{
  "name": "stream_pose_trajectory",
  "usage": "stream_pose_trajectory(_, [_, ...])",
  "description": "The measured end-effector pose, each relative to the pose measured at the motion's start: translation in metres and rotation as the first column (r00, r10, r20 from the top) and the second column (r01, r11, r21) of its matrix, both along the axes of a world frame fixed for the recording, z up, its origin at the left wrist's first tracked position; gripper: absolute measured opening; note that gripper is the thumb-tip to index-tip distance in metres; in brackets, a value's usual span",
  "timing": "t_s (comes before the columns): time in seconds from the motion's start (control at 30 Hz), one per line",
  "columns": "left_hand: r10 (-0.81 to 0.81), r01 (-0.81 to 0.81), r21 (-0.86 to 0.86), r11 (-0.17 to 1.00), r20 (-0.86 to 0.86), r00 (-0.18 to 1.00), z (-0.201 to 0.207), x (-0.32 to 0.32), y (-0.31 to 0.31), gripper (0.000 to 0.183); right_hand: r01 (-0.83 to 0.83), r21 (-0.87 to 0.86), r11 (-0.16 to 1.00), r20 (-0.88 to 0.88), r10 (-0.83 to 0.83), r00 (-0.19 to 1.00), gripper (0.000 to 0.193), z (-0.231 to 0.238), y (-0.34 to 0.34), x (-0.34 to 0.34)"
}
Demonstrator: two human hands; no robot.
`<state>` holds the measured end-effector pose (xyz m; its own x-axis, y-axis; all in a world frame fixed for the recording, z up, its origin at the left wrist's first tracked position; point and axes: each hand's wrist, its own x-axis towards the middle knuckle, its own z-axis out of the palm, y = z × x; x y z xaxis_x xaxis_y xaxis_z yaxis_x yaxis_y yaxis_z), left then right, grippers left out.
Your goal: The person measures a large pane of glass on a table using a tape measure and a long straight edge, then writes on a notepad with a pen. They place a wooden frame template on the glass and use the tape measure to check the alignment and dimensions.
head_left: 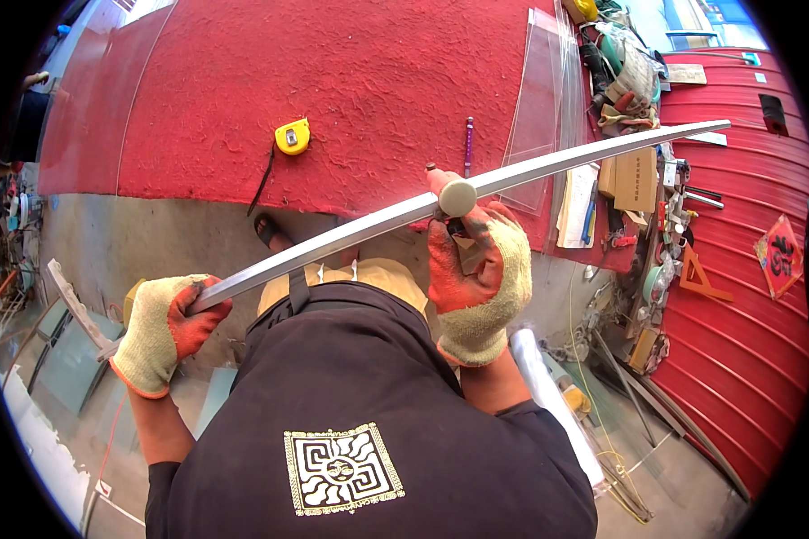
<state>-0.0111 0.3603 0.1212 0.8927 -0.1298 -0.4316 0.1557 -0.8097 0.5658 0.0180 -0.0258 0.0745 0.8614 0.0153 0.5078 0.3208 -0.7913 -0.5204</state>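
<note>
Metal bar (342,239): raised across the front of the body, directly before both hands; it appears to be above the near edge of the red-covered table (368,72)
Long axis: slants from the lower left, at the waist, to the upper right, the far end pointing toward the red ribbed panel (728,386); the curve in it may come from the lens
Left hand (166,332): gloved, grasping the bar at its lower-left end, the tip hidden in the palm; this is the hand nearer that end
Right hand (485,283): gloved, farther up the bar, near its middle; fingers close around a pale disc (458,198), whose kind is unclear; whether they also clamp the bar I cannot tell
Long free stretch: beyond the right hand, with no hand on it; in view it crosses the clear sheets (535,117) and passes above the cardboard box (635,178)
Tabletop: a yellow tape measure (292,136) lies beyond the bar, left of the right hand; a slim purple pen-like thing (468,148) lies beyond the disc
</note>
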Motion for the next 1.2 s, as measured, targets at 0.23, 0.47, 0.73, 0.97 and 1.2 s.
stream_pose_trajectory(0.23, [-0.052,0.051,0.033,0.998,0.032,0.998,-0.0023,0.0007,0.0014,0.026,-0.008,0.026,1.0,0.065,0.006,0.998,0.049,-0.0035,0.0,0.002])
stream_pose_trajectory(0.47, [-0.065,0.065,0.001,0.998,0.051,0.997,-0.006,0.0003,0.0047,0.029,-0.005,-0.009,1.0,0.054,0.005,0.999,0.048,-0.002,0.0003,0.0033])
stream_pose_trajectory(0.73, [-0.077,0.075,0.048,0.996,0.041,0.996,-0.007,0.0009,0.0052,0.028,0.002,-0.002,1.0,0.089,-0.002,0.996,0.051,-0.0038,0.0016,0.0064])
stream_pose_trajectory(0.97, [-0.05,0.05,-0.006,0.999,0.033,0.998,-0.0054,0.004,0.0014,0.026,0.009,-0.011,1.0,0.061,-0.008,0.998,0.051,-0.0075,-0.0003,0.0054])
stream_pose_trajectory(1.2, [-0.034,0.034,-0.016,0.999,0.023,0.999,-0.0044,0.0061,-0.0004,0.025,-0.005,-0.014,1.0,0.059,0.006,0.998,0.057,-0.0056,-0.0014,0.0075])
